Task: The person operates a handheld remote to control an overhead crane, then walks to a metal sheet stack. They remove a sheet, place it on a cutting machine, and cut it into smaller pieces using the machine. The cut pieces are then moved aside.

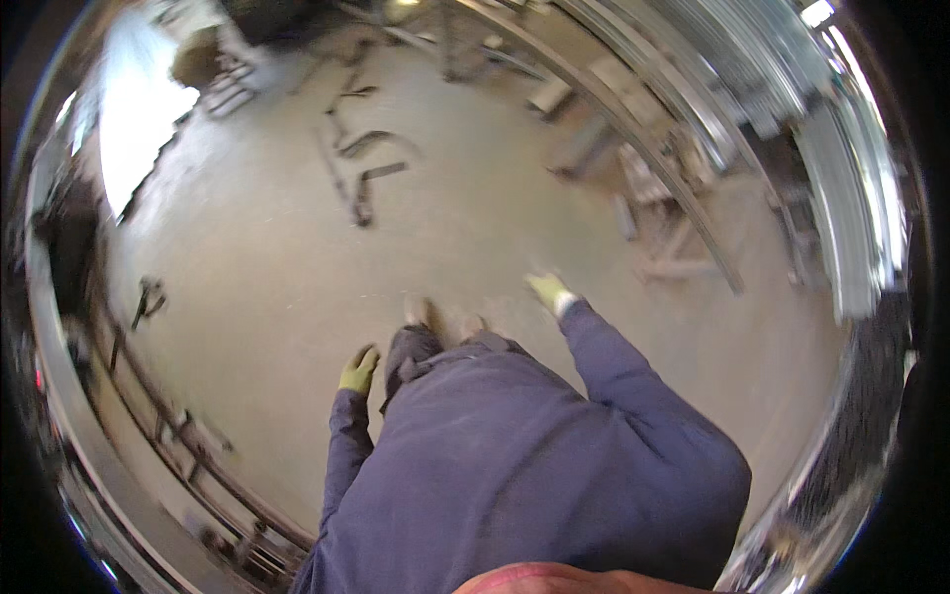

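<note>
My left hand (pixel 359 370), in a yellow-green glove with dark fingertips, hangs beside my left leg. Its fingers are loosely stretched, and nothing shows in them. In a similar glove with a pale cuff, my right hand (pixel 547 291) is held out ahead of my right side. Motion softens its outline, but the fingers look extended with no object in them. Both hands are over the concrete floor (pixel 475 218), touching nothing. My shoes (pixel 420 312) show between them, one ahead of the other.
Dark bent metal pieces (pixel 371 173) lie on the floor ahead. A small dark stand (pixel 148 300) is at left, near a long metal rail (pixel 188 450). On the right, a rack beam (pixel 653 148) and long stacked metal profiles (pixel 841 208) border the floor. Bright light enters at the far left.
</note>
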A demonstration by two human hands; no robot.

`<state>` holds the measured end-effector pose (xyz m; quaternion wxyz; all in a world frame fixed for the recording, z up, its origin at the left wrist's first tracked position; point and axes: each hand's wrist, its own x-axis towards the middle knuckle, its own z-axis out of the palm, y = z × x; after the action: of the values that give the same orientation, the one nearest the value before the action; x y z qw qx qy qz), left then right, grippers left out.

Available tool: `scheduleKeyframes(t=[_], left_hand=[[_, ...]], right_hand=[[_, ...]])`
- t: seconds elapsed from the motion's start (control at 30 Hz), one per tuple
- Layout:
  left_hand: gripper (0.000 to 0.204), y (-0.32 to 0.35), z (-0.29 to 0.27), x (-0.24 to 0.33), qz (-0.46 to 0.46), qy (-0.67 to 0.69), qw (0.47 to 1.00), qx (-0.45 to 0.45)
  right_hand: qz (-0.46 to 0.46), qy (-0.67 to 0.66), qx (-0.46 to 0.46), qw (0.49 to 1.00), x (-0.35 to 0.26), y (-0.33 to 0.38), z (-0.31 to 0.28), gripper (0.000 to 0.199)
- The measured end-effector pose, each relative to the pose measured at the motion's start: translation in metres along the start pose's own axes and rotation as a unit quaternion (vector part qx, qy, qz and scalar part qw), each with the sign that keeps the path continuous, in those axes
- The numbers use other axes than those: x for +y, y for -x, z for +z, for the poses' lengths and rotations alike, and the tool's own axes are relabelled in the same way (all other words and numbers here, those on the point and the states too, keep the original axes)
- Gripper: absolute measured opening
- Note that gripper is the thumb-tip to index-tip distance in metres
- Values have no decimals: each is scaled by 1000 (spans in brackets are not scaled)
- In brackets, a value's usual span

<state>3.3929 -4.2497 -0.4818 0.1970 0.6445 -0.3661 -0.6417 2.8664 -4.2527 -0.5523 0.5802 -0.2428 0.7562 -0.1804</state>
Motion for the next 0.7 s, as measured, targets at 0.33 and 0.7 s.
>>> scheduleKeyframes(t=[0.33,0.7], left_hand=[[54,-120,-155,-67,-56,-562,799,-209],[48,-413,-155,259,-33,-56,996,-68]], right_hand=[[121,-166,16,979,-126,-26,63,42],[31,-176,146,973,-195,-105,35,33]])
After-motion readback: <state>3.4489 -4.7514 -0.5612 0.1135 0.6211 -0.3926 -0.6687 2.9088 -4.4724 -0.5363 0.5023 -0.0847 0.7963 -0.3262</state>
